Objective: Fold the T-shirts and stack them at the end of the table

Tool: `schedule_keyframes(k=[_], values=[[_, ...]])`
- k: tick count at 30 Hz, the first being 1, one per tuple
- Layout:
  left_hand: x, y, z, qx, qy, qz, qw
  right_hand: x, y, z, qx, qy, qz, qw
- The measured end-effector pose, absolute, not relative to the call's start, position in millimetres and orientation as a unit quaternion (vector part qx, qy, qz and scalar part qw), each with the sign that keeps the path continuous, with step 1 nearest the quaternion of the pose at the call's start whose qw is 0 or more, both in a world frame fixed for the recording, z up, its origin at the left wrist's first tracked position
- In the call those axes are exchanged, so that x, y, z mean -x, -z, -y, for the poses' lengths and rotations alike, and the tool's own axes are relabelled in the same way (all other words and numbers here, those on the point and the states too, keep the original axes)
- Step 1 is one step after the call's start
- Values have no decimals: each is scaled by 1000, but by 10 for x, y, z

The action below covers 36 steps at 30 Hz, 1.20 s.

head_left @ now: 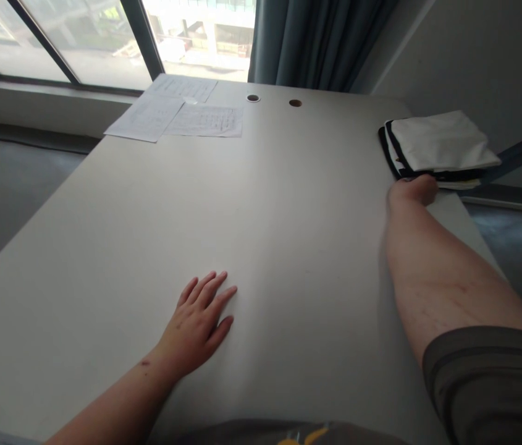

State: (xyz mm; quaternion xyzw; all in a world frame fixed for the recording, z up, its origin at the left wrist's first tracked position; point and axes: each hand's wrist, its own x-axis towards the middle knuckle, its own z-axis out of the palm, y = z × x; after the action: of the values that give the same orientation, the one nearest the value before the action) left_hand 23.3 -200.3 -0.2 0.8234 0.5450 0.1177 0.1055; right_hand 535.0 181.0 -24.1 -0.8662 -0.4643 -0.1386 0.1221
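A stack of folded clothes point(443, 142), white on top with black layers below, lies at the far right corner of the white table. At its near edge is my right hand point(413, 188), closed on the lower layers; most of its fingers are hidden by the cloth. My left hand point(198, 324) rests palm down on the table, fingers spread, with nothing in it.
Several sheets of paper point(205, 120) with writing lie at the table's far left corner. Two round cable holes point(294, 103) pierce the far edge. Behind the table point(242, 216) are a window point(200, 37) and a dark blue-grey curtain point(311, 43).
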Motion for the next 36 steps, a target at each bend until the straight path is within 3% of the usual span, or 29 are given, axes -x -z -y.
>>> schedule_keyframes(k=[5, 13, 18, 22, 26, 30, 36], values=[[-224, 16, 2005, -828, -121, -540, 95, -5211, 182, -1528, 888, 94, 419, 167], [-206, 91, 2017, -830, -144, -531, 90, -4662, 198, -409, 827, 110, 518, 188], [-182, 163, 2007, -825, -161, -534, 94, -3971, 179, 477, 719, 125, 673, 121], [-200, 111, 1990, -818, -232, -495, 181, -3282, 166, 1189, 656, 107, 732, 152], [-239, 71, 2016, -753, -381, -460, 276, -2647, 185, 2018, 559, 71, 802, 201], [-168, 139, 1993, -690, -463, -489, 264, -2212, 204, 2774, 426, 42, 881, 202], [-14, 145, 1991, -689, -442, -513, 257, -2233, 138, 3198, 238, -6, 956, 173]])
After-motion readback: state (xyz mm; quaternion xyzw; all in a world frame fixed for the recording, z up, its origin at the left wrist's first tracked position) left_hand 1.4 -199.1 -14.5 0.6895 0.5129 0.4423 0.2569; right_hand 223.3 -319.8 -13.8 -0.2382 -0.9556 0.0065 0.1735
